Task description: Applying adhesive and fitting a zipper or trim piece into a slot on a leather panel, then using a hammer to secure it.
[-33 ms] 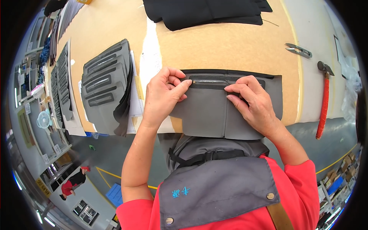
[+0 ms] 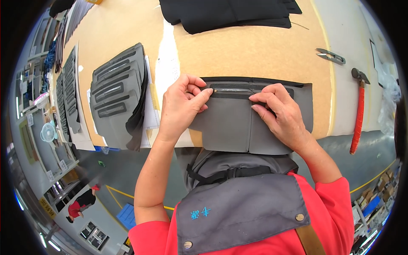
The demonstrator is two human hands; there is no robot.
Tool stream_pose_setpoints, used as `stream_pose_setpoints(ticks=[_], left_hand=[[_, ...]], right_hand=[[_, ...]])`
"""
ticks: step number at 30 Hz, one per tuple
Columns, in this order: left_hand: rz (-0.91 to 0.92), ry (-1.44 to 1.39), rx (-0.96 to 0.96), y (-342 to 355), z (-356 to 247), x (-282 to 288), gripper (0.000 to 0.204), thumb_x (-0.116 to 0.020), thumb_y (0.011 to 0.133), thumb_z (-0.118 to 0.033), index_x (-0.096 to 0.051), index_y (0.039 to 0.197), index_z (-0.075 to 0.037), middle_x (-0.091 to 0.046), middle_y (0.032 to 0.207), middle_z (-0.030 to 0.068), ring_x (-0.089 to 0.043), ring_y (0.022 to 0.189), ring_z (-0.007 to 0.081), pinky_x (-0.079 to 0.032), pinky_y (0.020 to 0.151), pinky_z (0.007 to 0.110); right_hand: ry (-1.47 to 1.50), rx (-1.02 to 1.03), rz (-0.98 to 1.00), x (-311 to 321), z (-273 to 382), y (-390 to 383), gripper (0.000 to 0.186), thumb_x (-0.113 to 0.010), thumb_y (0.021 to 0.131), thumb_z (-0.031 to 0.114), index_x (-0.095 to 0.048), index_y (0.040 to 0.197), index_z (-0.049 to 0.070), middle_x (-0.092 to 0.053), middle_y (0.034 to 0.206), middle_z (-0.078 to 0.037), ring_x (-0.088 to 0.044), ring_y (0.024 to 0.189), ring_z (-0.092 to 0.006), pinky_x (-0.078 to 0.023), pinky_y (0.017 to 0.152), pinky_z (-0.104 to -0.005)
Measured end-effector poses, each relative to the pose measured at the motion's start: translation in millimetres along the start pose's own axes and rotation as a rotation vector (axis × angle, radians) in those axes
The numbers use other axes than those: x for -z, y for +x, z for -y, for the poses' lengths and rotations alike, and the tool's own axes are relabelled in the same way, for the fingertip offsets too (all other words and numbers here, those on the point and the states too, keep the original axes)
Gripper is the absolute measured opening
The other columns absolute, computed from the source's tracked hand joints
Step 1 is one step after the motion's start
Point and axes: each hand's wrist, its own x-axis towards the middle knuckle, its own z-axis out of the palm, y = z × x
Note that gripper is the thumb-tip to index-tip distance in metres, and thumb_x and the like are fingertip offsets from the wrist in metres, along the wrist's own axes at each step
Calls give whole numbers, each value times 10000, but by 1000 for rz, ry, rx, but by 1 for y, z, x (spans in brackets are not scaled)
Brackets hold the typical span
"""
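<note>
"How do the left fingers (image 2: 195, 80) sit?"
"Curled close to the thumb, at the left end of the slot (image 2: 231, 90) in the grey panel (image 2: 225, 123); I can't tell whether they pinch it."
"And the right fingers (image 2: 268, 97)?"
"Bent, a small gap between forefinger and thumb, hold unclear. The panel lies beneath both, on the desk (image 2: 221, 51)."

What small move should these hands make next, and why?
Perhaps slide the right hand gently rightward along the dark strip on the grey panel: that hand sits partway along, while the left hand is at the strip's left end.
</note>
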Motion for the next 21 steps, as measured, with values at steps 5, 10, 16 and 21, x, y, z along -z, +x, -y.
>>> stream_pose_setpoints(ticks=[5,10,16,21], left_hand=[[3,-15,-23,-8,3,-5,156,-740,925,-93,-625,1021,-49,-603,745,-26,-618,613,59,-503,557,188],[-206,259,-491,-31,1,-25,151,-745,901,-53,-674,1032,-28,-645,874,22,-626,767,72,-501,565,221],[-49,438,-1023,-23,-4,-77,331,-787,793,-1,-710,1113,-39,-644,1046,104,-611,959,283,-522,827,364],[-10,500,-1040,-20,7,-92,336,-779,784,-1,-709,1112,-17,-633,1059,87,-594,978,272,-518,842,383]], right_hand=[[82,-120,-75,23,16,4,156,-725,891,22,-698,1043,42,-599,934,-62,-603,744,-160,-488,647,-295],[397,-478,-269,65,6,7,103,-673,974,105,-683,1052,39,-640,905,-3,-571,728,-58,-469,596,-225],[286,-601,-163,66,2,-5,120,-683,969,113,-669,1048,24,-663,857,-7,-619,724,-70,-503,626,-224],[-31,-401,-116,51,-6,-10,133,-720,911,72,-649,1003,6,-653,894,-73,-646,720,-141,-534,653,-278]])
